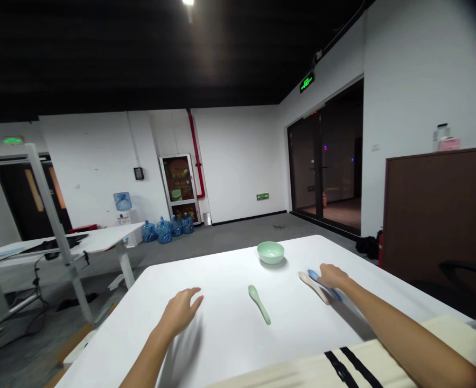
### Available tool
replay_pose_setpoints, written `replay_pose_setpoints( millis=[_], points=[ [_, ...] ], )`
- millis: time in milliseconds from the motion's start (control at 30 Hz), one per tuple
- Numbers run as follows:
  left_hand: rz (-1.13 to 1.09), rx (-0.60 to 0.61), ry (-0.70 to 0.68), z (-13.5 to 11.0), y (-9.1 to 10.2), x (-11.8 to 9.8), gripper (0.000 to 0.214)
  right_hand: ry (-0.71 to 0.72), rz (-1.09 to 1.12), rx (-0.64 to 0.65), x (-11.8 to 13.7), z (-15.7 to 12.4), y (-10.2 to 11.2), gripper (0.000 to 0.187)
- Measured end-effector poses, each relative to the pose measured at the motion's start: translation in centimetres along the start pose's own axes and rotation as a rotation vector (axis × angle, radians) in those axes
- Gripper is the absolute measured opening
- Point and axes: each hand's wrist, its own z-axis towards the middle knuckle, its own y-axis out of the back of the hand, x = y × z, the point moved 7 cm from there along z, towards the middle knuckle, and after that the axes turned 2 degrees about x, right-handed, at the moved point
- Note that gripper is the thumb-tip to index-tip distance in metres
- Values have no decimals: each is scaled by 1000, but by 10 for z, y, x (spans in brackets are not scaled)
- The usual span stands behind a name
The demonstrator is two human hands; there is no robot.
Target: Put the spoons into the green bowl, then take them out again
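Note:
My right hand (334, 277) is at the right of the white table (222, 334), its fingers closed together on a blue spoon (313, 275). Part of that spoon's handle is hidden under the hand. Just left of it lies a beige spoon (314, 288), almost parallel. Over the table's left part my left hand (181, 310) hovers with fingers curved and apart, holding nothing. Between the hands a light green spoon (259, 305) rests on the tabletop, bowl end away from me. A pale green bowl (271, 253) stands upright near the far edge.
Cream cloth with black stripes (343, 366) lies along the near edge. To the left are another white table (109, 237) and a metal frame post (54, 215). Blue water bottles (164, 230) stand by the far wall. A brown cabinet (435, 215) is at right.

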Motion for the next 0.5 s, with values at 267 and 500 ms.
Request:
replay_pose_setpoints(
  millis=[267,500],
  points=[
    [13,8,7,2,-1,1,55,-16,-4,104,-11,7,-21,30],
    [10,-2,-1,2,-1,1,56,-7,62,6,10,1,5,30]
  ],
)
